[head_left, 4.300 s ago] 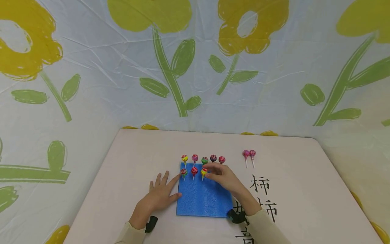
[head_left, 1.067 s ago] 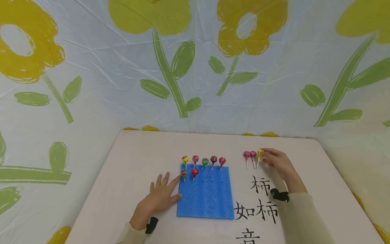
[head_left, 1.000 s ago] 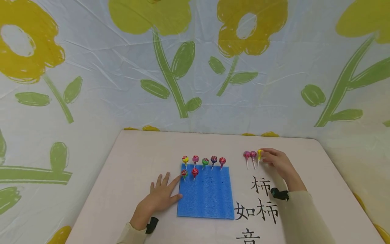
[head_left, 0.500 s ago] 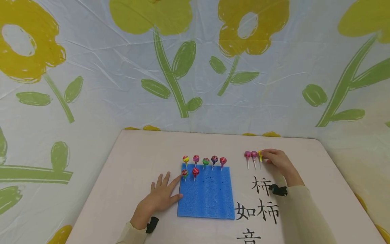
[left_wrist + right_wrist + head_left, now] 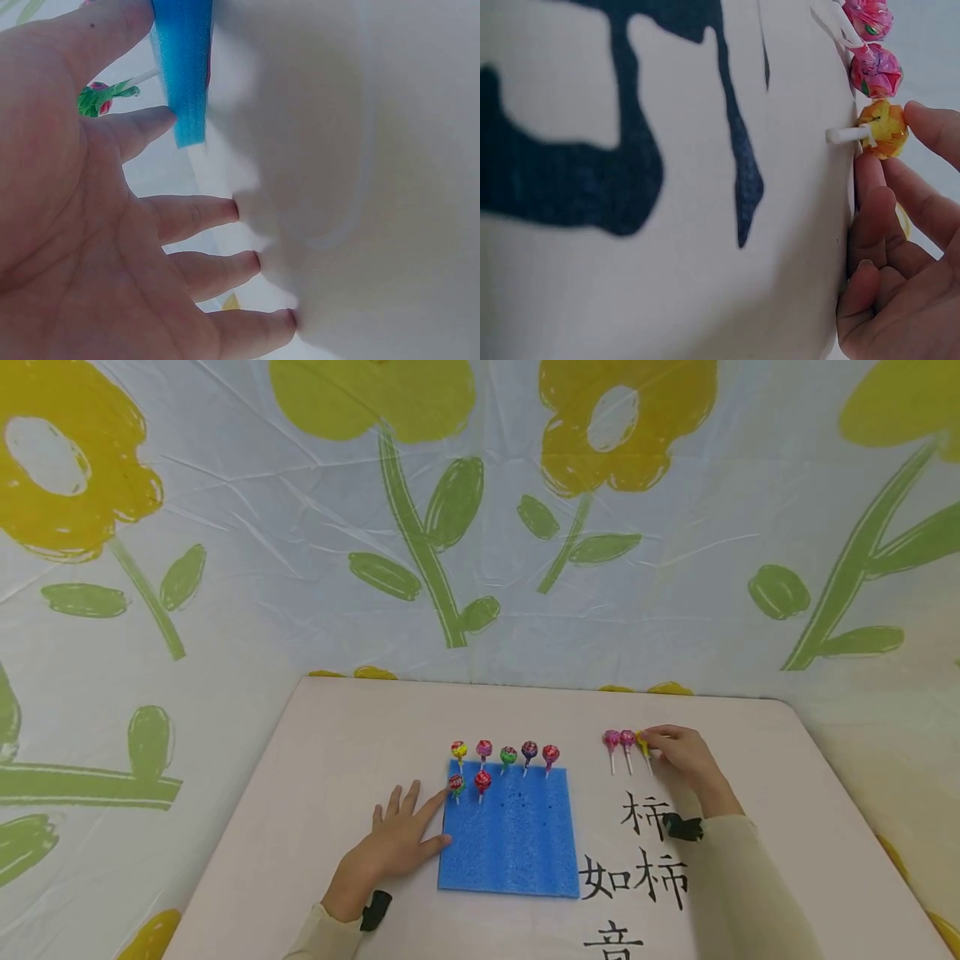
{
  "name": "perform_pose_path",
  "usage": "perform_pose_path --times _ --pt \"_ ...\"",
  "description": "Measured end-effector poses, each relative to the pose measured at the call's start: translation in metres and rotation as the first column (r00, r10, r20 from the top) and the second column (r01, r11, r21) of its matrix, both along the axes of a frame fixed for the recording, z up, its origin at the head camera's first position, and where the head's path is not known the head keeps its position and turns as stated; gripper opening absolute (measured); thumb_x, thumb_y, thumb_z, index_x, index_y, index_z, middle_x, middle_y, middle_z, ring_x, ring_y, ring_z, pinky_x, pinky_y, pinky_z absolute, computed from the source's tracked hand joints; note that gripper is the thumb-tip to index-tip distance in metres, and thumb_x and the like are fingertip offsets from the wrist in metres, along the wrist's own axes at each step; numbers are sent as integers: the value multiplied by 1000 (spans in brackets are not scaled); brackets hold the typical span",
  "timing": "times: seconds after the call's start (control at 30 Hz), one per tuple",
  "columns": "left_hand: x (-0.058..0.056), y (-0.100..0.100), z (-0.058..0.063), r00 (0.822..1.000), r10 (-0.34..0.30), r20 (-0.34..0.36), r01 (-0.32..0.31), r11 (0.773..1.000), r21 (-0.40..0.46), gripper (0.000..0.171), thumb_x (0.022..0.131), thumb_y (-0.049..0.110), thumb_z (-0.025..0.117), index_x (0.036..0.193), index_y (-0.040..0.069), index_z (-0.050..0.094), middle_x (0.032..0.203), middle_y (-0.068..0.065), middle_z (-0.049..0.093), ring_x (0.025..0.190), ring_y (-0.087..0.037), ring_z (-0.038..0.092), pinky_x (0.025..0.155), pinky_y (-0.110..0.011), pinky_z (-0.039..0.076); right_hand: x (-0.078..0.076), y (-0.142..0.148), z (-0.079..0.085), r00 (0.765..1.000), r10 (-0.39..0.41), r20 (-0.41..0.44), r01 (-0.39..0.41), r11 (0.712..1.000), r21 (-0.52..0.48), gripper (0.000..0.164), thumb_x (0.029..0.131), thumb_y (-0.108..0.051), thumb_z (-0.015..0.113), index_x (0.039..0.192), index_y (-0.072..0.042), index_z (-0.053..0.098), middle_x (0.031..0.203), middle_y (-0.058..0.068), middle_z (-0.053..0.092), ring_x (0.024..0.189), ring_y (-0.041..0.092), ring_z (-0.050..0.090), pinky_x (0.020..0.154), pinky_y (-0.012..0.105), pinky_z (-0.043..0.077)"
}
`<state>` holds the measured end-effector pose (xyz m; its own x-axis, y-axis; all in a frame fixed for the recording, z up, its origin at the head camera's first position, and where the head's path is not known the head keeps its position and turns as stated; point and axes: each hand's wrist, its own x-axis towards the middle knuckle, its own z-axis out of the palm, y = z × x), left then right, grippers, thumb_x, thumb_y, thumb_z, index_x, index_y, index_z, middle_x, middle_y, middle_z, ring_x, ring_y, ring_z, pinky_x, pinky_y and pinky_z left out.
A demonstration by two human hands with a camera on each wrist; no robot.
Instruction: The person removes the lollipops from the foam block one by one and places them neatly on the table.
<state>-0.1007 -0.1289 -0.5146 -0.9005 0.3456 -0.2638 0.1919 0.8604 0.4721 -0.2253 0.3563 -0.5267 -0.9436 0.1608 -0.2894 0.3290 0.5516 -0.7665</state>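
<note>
My right hand (image 5: 686, 756) pinches a yellow lollipop (image 5: 883, 129) by its wrapped head between thumb and fingers. Its white stick points toward the near side, in line with two pink lollipops (image 5: 619, 740) just left of it on the table. My left hand (image 5: 397, 839) is spread flat at the left edge of a blue foam board (image 5: 510, 852), its thumb and index fingertip touching the side. Upright in the board stand several lollipops in a back row, with a green-and-red lollipop (image 5: 457, 785) and a red lollipop (image 5: 482, 782) in front.
Small holes (image 5: 522, 805) show in the board right of the red lollipop. Large black characters (image 5: 643, 878) are printed on the pale table (image 5: 360, 727) to the board's right. A flower-printed cloth (image 5: 315, 510) hangs behind and around the table.
My right hand has pulled the yellow lollipop from the board's front row and carried it right, beside the pink ones. Lately its stick has swung rightward at the near end. The left hand stays put.
</note>
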Motion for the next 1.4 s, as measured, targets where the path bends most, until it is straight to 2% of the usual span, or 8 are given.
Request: perform_pose_path --times 0.2,0.53,0.83,1.13,1.4 --pt "-1 0 -1 1000 2 0 -2 1000 4 70 97 48 62 157 23 34 162 -26 17 146 -53 8 107 -76 9 1 -1 1 1000 -13 -10 13 1000 16 63 99 -49 58 136 2 55 126 23 52 101 33 46 79 37 39" --pt "0 0 1 1000 2 -2 -2 1000 5 71 97 47 62 157 23 34 161 -26 18 146 -54 8 107 -76 9 3 1 -1 999 -9 -41 10 1000 6 58 100 -42 59 138 2 54 130 26 57 96 28 51 77 32 44" --pt "0 -1 -2 1000 1 -3 -1 1000 9 71 97 48 62 157 24 34 162 -26 17 146 -54 8 107 -76 9 5 -3 1 999 -14 -35 14 1000 -5 53 100 -32 60 139 2 53 133 26 51 97 30 51 72 27 44" --pt "-1 -1 -3 1000 1 -2 -1 1000 9 72 96 50 62 157 23 34 162 -26 18 146 -53 8 106 -77 9 9 -3 3 999 3 -43 -4 1000 -26 50 101 -28 58 141 2 52 134 27 50 100 31 51 72 24 45" --pt "-2 -1 -4 1000 -2 -6 2 1000 6 71 97 49 62 157 23 34 161 -26 18 146 -54 8 106 -77 9 8 1 -3 997 25 -73 -29 999 -43 43 101 -19 57 139 1 53 130 27 54 100 31 53 72 21 48"
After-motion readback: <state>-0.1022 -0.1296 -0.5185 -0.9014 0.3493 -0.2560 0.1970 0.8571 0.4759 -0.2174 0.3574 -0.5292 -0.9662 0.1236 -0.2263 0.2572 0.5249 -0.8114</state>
